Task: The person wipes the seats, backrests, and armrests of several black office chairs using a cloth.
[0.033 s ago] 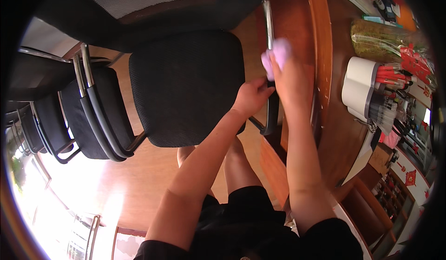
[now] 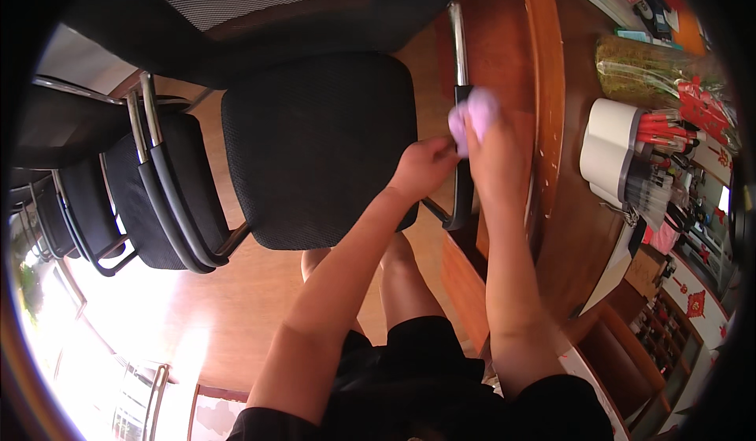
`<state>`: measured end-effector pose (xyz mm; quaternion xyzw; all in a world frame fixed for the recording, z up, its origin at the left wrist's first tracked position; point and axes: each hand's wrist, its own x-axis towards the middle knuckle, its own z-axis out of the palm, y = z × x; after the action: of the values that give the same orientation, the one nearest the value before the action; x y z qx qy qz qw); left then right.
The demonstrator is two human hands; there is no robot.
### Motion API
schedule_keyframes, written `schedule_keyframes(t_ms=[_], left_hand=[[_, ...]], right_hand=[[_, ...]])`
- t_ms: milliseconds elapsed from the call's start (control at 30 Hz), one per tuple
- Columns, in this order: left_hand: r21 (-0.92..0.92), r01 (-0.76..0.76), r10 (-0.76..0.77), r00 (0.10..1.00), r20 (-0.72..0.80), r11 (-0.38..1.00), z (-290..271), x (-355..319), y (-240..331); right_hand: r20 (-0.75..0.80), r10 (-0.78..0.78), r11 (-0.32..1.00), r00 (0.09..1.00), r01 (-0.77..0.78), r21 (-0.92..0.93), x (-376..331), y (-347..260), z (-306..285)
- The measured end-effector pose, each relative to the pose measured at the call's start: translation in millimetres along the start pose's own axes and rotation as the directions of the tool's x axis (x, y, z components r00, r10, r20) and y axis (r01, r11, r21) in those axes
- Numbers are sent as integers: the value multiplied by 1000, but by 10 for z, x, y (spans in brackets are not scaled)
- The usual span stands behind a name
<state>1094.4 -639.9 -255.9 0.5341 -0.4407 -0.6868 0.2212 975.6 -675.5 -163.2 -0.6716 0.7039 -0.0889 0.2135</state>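
A black office chair [image 2: 319, 150] with a mesh back and padded seat stands in front of me. Its right arm has a chrome tube topped by a black armrest [image 2: 463, 185]. My right hand [image 2: 496, 146] is closed round a bunched pale purple cloth [image 2: 477, 114], which lies against the upper part of that armrest. Just to the left, my left hand [image 2: 425, 167] grips the same armrest from the seat side, its fingertips partly hidden near the cloth. The cloth and right fingers are a little blurred.
A wooden desk [image 2: 579, 150] runs close along the right, with a white pen holder [image 2: 610, 142] full of red and clear-capped pens. More black chairs [image 2: 169, 193] stand in a row at the left. Wooden flooring [image 2: 260, 323] lies below.
My right hand and the cloth have slid a short way down the chair arm towards me, from the chrome onto the black armrest. My left hand has hardly moved.
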Motion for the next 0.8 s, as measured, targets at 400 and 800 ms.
schedule_keyframes(t_ms=[400,800], left_hand=[[771,397,-4,890,-455,498,-1543,-933,-1585],[755,486,-123,866,-485,440,-1709,-830,-1672]], right_hand=[[-36,-117,952,993,122,279,-38,-375,1287],[-78,-215,936,973,228,269,220,-220,2797]])
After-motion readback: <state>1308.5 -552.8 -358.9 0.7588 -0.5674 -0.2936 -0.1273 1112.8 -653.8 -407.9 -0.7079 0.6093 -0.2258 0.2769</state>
